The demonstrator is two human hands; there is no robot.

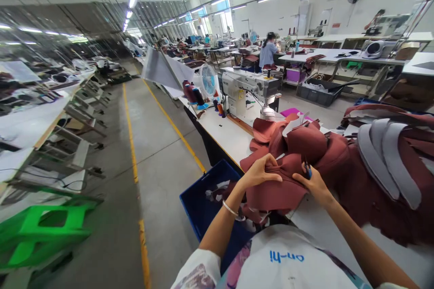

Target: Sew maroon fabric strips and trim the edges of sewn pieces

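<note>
A reddish-brown piece of leather-like material (276,196) lies in front of me at the table's edge. My left hand (259,172) rests on its left part, thumb and fingers spread apart in a C shape. At the piece's right side, my right hand (316,185) is closed around small thread snips (308,170) with a blue part and dark blades pointing up. The right thumb touches the material. Behind both hands rises a heap of similar reddish-brown pieces (307,142), some with pale backing.
A sewing machine (237,92) stands beyond the heap, near thread cones (196,95) and a fan (208,79). Below left sits a blue bin (193,198) with scraps. Grey curved strips (376,158) lie at right. A green stool (50,226) stands across the aisle. Farther back, a person (268,54) works.
</note>
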